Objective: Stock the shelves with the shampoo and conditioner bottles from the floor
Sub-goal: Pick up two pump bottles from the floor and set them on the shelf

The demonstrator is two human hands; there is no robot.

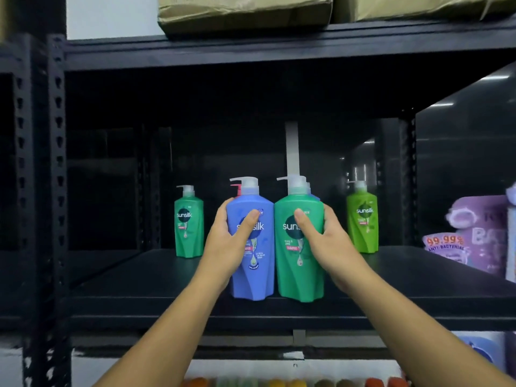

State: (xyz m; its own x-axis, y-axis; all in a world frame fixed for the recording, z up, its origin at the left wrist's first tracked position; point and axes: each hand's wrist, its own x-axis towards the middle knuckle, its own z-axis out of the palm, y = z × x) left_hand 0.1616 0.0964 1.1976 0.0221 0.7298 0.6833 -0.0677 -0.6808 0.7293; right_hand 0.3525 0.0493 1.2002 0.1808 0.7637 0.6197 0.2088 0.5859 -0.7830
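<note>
A blue Sunsilk pump bottle (252, 272) stands near the front edge of the black shelf (139, 277), and my left hand (227, 241) grips it round its left side. Touching it on the right is a green Sunsilk pump bottle (298, 275), which my right hand (325, 238) grips round its right side. Behind these two, a red pump head (236, 188) and part of another blue bottle (312, 192) show; the rest of them is hidden. Further back stand a smaller green bottle (189, 224) on the left and a lime-green bottle (363, 219) on the right.
Purple refill pouches (472, 236) fill the shelf's right end. Cardboard boxes (245, 15) sit on the shelf above. Perforated black uprights (57, 163) frame the left side. Coloured items (279, 382) show on the level below.
</note>
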